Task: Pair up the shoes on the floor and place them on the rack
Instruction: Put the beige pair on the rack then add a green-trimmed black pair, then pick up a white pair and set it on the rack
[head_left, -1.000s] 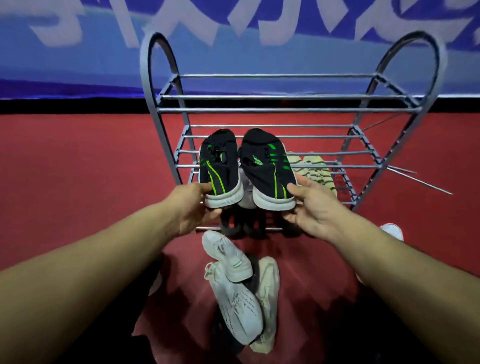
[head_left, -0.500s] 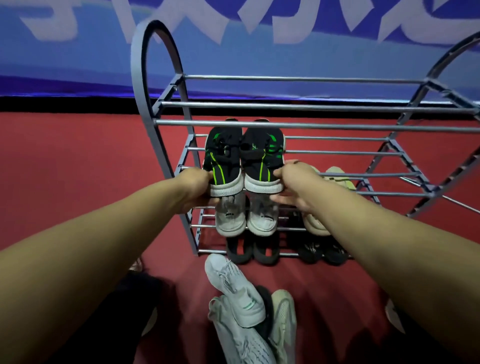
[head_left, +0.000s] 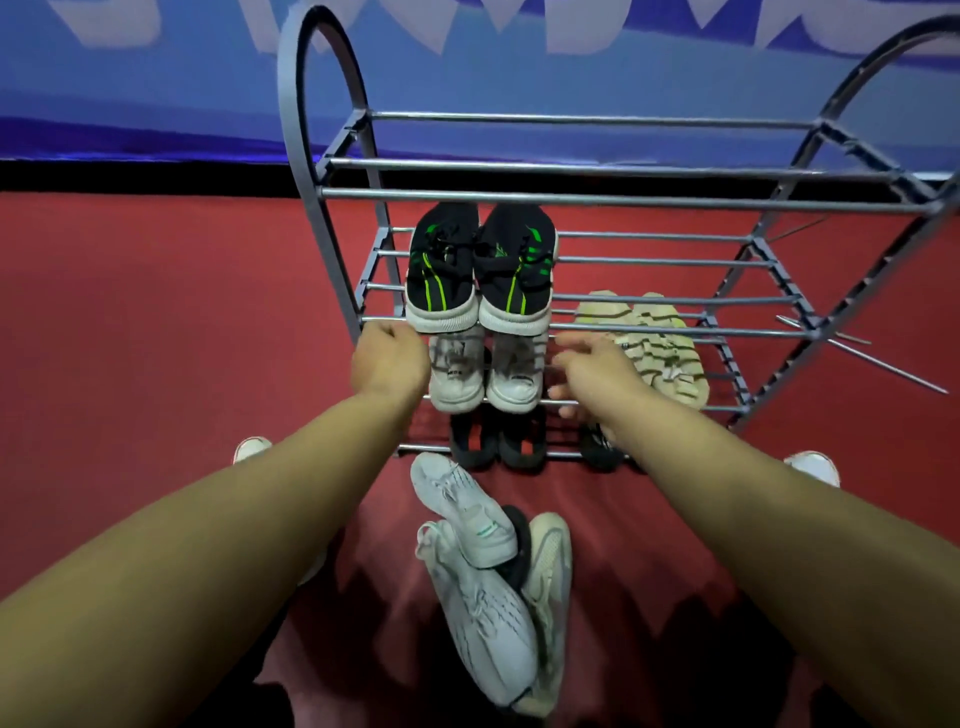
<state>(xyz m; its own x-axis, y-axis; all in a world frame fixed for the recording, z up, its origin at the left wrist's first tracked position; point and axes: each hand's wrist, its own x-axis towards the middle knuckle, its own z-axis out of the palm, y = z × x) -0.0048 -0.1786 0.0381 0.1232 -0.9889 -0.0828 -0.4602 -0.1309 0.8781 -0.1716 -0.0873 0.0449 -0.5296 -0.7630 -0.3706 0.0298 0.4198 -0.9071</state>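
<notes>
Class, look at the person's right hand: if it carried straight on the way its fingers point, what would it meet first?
Probably the right hand would meet the white sneakers on the shelf beneath the black-and-green shoes, as its fingers point left toward them; depth is uncertain.

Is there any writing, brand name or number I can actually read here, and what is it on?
Blue banner behind the shoe rack: large white characters, cropped at the top edge, unreadable.
White sneakers on the rack's third shelf: small dark mark on each tongue, too blurred to read.
Black and green shoes: green stripes only, no readable text.
Nothing else carries text.
</notes>
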